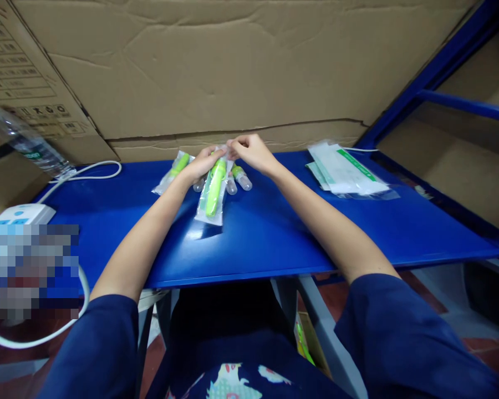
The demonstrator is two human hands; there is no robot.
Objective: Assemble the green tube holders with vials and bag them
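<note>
A clear plastic bag [203,210] with a bright green tool [214,191] inside hangs from my hands over the blue table [266,238]. My left hand [205,162] pinches its upper left edge. The fingers of my right hand [249,151] are pressed together at the bag's top right corner. Left of my left hand lies another bagged green item [179,165]. Behind and beside the held bag are green items with clear caps [242,178], partly hidden by the bag and my hands.
Flat clear bags with green and white print [349,169] lie at the table's right. On the left are a white power strip [25,214], its white cable [95,166] and a clear plastic bottle [29,138]. Cardboard [233,66] stands behind the table.
</note>
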